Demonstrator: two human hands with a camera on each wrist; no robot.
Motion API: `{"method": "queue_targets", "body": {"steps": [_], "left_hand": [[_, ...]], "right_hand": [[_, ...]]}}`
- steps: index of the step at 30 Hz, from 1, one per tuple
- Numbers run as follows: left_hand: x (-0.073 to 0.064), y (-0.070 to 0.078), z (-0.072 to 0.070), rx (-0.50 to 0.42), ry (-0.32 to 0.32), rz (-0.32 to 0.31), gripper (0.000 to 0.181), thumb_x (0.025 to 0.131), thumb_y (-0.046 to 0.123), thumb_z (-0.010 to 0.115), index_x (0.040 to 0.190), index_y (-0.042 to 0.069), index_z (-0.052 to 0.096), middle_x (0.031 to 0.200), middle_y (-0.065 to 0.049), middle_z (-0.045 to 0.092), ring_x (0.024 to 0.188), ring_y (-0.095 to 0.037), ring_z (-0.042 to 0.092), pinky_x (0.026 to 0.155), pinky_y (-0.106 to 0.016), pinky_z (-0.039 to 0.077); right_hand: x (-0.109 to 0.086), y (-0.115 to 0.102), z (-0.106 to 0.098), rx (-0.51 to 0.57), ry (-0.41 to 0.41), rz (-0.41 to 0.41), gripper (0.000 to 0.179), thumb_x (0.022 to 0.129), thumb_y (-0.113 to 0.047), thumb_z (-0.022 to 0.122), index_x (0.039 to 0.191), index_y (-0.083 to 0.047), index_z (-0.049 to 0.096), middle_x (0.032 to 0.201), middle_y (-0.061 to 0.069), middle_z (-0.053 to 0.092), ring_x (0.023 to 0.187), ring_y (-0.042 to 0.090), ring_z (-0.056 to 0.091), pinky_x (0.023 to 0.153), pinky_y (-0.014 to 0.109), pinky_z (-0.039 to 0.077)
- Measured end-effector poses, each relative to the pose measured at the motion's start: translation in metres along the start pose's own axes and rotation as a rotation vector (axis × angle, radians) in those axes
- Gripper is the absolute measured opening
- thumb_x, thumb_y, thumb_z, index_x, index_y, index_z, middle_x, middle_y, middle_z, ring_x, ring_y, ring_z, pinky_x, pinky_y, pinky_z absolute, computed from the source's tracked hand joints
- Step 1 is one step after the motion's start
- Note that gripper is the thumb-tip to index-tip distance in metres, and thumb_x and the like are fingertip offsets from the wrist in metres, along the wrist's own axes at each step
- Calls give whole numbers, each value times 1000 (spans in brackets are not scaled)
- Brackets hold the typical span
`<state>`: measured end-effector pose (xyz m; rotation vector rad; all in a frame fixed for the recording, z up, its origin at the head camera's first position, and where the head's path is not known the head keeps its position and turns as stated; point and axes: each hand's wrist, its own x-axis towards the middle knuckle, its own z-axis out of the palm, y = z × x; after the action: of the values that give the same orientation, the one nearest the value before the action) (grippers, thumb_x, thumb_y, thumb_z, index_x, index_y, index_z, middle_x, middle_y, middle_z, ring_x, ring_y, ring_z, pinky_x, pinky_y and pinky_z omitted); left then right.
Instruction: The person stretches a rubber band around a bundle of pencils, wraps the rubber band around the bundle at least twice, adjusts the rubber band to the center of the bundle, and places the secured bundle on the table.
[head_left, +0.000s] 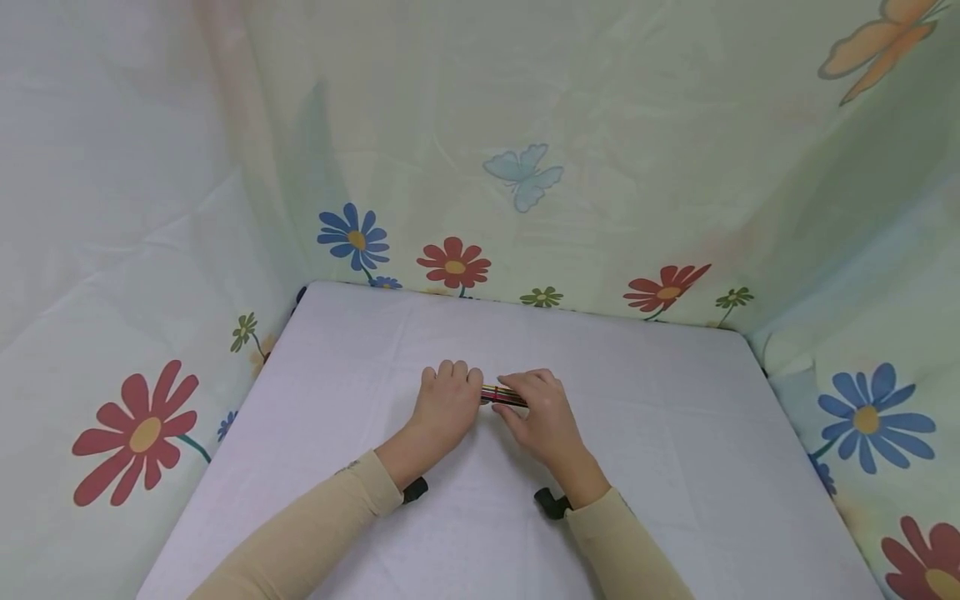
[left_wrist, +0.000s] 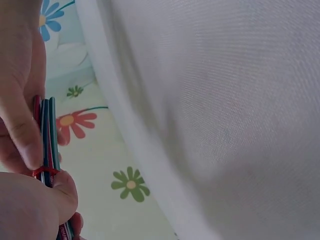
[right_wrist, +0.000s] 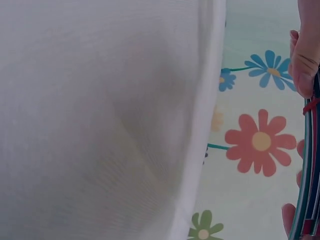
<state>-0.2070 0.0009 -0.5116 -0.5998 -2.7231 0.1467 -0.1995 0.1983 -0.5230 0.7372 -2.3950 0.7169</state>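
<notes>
We judge the bundling step is in hand: our left hand, at nine o'clock of the bundle of coloured sticks, curls round one end, and our right hand pinches the three o'clock end. The red band wraps the sticks, so the next move likely calls for keeping them level mid-table, with open room toward every edge.

A white-covered table stood inside pale green cloth walls printed with red and blue flowers and butterflies. The light was soft and even.
</notes>
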Motion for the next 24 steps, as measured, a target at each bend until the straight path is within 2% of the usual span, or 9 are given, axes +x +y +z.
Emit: {"method": "queue_targets", "body": {"steps": [4,9,12,14,17,21,24], "left_hand": [[1,-2,-1,-19,-24,-9,21,104,32,70,105,14,60,93,-4,58,87,-22,53,70,-37,39],[2,-6,-1,-56,0,-44,27,100,36,76,113,16,63,100,-6,61,95,-25,57,77,-42,45],[1,-7,0,-88,10,-60,29,99,37,77,115,17,63,101,-7,62,97,-26,58,77,-44,47],[1,-8,1,-100,14,-65,31,99,37,78,116,16,63,102,-8,63,98,-27,58,77,-44,48],[0,-9,1,-106,21,-68,30,99,35,78,115,16,63,103,-8,64,99,-27,59,78,-44,49],[-1,-11,0,-116,22,-71,24,100,27,76,114,13,63,102,-9,63,99,-28,58,79,-44,48],[-2,-12,-2,-132,24,-70,21,101,22,76,113,11,62,101,-9,62,99,-28,58,79,-44,47]], "right_hand": [[-2,3,-1,91,10,103,47,88,-17,88,131,-8,73,127,11,77,119,36,63,103,55,50],[-5,7,-2,182,-16,247,58,88,-17,86,142,-9,65,141,14,69,133,38,56,109,61,49],[-7,8,-3,184,-42,276,62,89,-17,85,146,-9,62,147,14,65,139,37,54,112,61,48],[-8,8,-3,158,-41,249,62,89,-16,85,145,-6,63,147,15,65,138,38,55,113,60,48],[-8,7,-5,86,-3,160,56,86,-12,87,139,-3,67,143,16,68,134,40,58,113,58,48],[-9,6,-8,-35,58,29,47,83,-6,89,127,-1,74,133,17,72,124,41,65,108,55,52],[-8,2,-10,-118,71,-31,43,82,-3,90,122,0,76,127,17,75,117,40,68,104,53,56]]}}
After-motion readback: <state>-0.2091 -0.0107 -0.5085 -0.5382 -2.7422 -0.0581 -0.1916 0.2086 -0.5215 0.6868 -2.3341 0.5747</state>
